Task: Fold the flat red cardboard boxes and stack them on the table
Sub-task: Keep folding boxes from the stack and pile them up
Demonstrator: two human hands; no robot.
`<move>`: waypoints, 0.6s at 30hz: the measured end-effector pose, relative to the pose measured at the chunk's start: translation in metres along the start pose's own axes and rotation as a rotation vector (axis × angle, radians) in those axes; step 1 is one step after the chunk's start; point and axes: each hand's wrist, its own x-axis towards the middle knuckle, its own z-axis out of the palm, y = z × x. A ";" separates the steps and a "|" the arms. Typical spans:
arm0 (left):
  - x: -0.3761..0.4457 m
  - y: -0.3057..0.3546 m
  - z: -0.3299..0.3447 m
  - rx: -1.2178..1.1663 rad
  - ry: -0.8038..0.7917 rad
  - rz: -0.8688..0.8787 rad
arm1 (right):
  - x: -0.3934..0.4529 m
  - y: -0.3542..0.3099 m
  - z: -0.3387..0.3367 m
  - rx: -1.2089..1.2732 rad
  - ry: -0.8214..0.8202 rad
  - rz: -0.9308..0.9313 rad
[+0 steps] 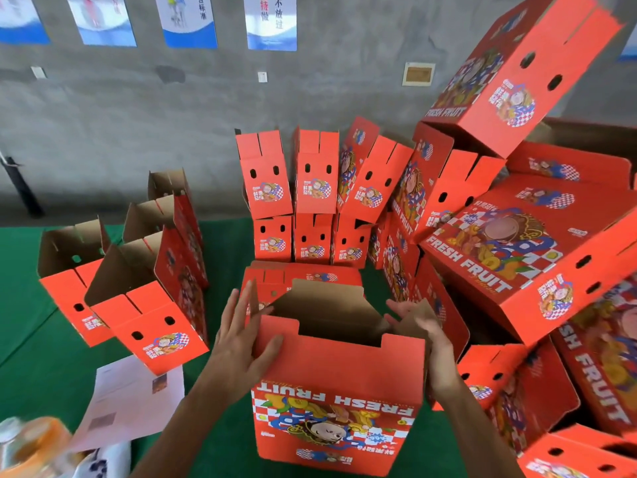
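Red fruit box (339, 391), half-folded, near the table's (31, 339) front edge: your left hand (241, 343) presses spread fingers on its left corner; your right hand (425, 334), fingers straight, presses the right flap.

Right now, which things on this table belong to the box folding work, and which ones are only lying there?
Belongs to the job:
- half-folded box, held between the left hand and right hand
- flat boxes lying behind it
- folded boxes standing at the wall
- open boxes on the left
- pile of boxes on the right

Only lying about:
- sheet of paper
- wall posters
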 end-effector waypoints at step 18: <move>0.027 0.031 0.021 0.480 -0.280 -0.097 | -0.022 -0.004 0.029 -0.394 -0.063 -0.122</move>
